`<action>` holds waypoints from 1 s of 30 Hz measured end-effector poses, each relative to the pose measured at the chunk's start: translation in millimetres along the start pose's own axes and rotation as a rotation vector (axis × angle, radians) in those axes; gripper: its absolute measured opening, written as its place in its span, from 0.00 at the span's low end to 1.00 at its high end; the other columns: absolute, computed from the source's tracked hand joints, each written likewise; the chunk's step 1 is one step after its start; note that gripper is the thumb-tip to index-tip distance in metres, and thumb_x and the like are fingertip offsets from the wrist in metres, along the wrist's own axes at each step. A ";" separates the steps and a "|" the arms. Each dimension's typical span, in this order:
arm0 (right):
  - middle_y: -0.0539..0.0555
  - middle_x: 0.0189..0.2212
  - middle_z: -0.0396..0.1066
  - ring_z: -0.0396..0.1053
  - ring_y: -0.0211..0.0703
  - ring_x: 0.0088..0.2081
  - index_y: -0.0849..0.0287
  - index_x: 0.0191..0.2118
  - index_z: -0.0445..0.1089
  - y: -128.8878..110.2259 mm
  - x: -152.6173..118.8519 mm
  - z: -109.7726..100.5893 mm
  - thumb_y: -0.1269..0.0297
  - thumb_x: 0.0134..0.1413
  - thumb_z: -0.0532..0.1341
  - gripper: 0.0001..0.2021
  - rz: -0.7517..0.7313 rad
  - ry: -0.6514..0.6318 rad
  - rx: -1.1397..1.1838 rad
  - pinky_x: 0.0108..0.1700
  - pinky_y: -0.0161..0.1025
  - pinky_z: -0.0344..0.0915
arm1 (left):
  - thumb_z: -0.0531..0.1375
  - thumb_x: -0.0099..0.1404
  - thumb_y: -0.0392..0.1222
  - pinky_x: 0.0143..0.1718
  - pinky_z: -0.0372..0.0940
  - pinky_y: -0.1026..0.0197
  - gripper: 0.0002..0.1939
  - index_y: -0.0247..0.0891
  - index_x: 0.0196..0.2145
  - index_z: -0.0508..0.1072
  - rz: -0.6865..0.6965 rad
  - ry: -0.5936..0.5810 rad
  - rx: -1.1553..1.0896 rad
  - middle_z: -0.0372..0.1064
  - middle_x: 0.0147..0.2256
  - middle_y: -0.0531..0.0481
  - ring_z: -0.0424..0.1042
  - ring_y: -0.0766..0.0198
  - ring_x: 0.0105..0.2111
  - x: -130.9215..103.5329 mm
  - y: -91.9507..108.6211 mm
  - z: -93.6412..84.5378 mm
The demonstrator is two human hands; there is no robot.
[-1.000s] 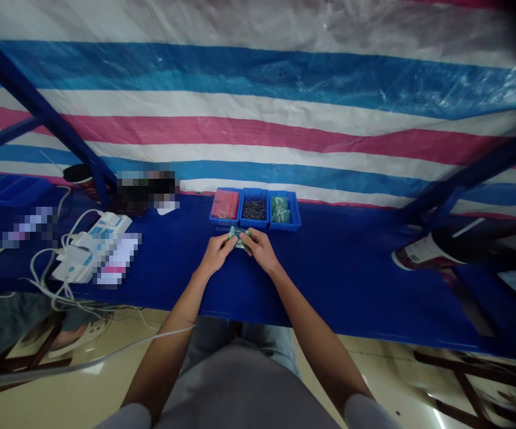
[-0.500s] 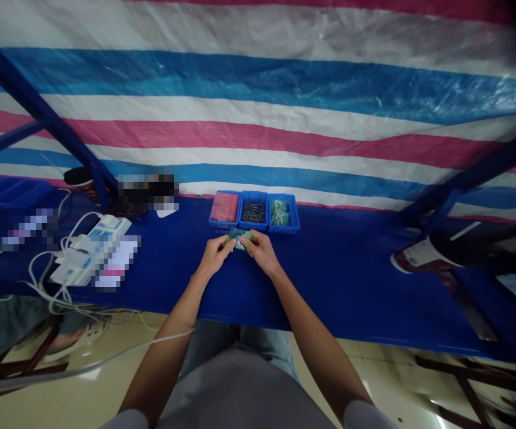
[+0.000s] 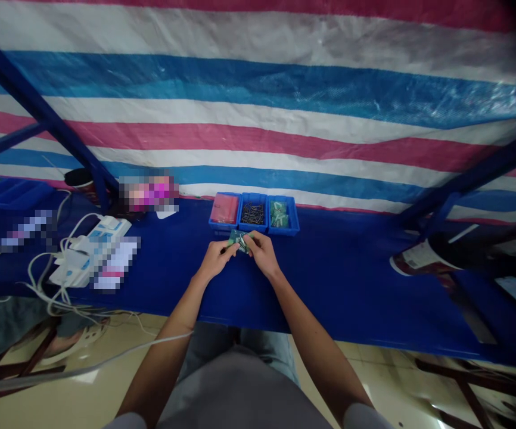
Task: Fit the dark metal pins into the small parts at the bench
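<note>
Between my two hands is a small green, shiny plastic packet point(image 3: 239, 239), with pale bits showing at its front. My left hand point(image 3: 215, 257) pinches its left side, and the fingers of my right hand point(image 3: 261, 251) close on the right side. Just beyond the packet, three blue bins stand side by side. Pink-red flat packets point(image 3: 224, 208) fill the left bin, and the middle one holds dark metal screws or nails point(image 3: 253, 213). In the right bin lie green-and-white packets point(image 3: 279, 214) that look like the one I hold.
To the left, a white power strip point(image 3: 90, 250) with tangled white cables sits on the blue table point(image 3: 329, 280). A dark cup point(image 3: 428, 255) leans at the right, near a blue frame post point(image 3: 441, 214). A white cable point(image 3: 106, 362) crosses my left forearm. Striped sheeting hangs behind.
Both hands keep hold of the packet in nearly the same spot. My fingers have shifted slightly on it, and more of its front shows. The blurred patch at back left turned pink.
</note>
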State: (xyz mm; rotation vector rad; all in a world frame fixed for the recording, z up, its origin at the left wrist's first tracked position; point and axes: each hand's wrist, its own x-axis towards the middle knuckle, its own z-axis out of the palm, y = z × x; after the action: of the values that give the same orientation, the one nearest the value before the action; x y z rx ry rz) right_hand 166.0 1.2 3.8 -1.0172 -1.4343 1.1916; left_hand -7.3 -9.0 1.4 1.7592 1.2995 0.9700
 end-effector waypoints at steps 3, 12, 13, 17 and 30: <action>0.47 0.20 0.60 0.59 0.37 0.23 0.58 0.27 0.66 -9.7 -1.2 -7.7 0.47 0.60 0.59 0.20 -0.048 0.041 0.011 0.27 0.35 0.56 | 0.55 0.69 0.56 0.26 0.54 0.65 0.24 0.34 0.24 0.72 -0.004 0.002 -0.008 0.61 0.17 0.55 0.61 0.68 0.20 -0.3 2.9 0.2; 0.46 0.21 0.62 0.61 0.40 0.25 0.58 0.42 0.70 -34.9 68.7 -114.3 0.59 0.56 0.61 0.11 -0.192 0.504 -0.446 0.31 0.36 0.57 | 0.53 0.70 0.55 0.26 0.54 0.65 0.25 0.35 0.22 0.70 0.003 0.041 0.059 0.59 0.17 0.56 0.59 0.69 0.19 -0.8 -0.8 3.0; 0.46 0.20 0.63 0.62 0.40 0.25 0.59 0.40 0.70 -31.7 78.9 -122.8 0.60 0.55 0.61 0.10 -0.158 0.510 -0.549 0.32 0.37 0.57 | 0.53 0.70 0.54 0.26 0.54 0.65 0.25 0.35 0.22 0.70 0.002 0.046 0.067 0.59 0.17 0.56 0.60 0.69 0.19 -0.7 -1.5 3.4; 0.51 0.26 0.71 0.67 0.44 0.30 0.58 0.38 0.71 -13.0 107.3 -135.6 0.62 0.54 0.61 0.07 0.003 0.461 -0.852 0.39 0.41 0.57 | 0.53 0.70 0.54 0.27 0.54 0.66 0.24 0.35 0.22 0.70 0.005 0.056 0.088 0.59 0.17 0.56 0.60 0.69 0.20 -0.2 -3.1 4.3; 0.61 0.41 0.69 0.59 0.55 0.47 0.61 0.39 0.71 -0.1 122.2 -131.3 0.65 0.55 0.62 0.07 -0.054 0.310 -1.396 0.47 0.46 0.49 | 0.53 0.70 0.53 0.27 0.53 0.67 0.24 0.35 0.22 0.69 0.000 0.055 0.109 0.59 0.17 0.57 0.59 0.70 0.20 -0.6 1.1 3.7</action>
State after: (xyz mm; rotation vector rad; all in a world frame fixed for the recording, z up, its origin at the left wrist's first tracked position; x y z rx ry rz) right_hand 273.8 142.2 30.0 -1.9116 -1.9608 -0.2217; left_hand -3.7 -10.2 0.6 1.8258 1.4113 0.9694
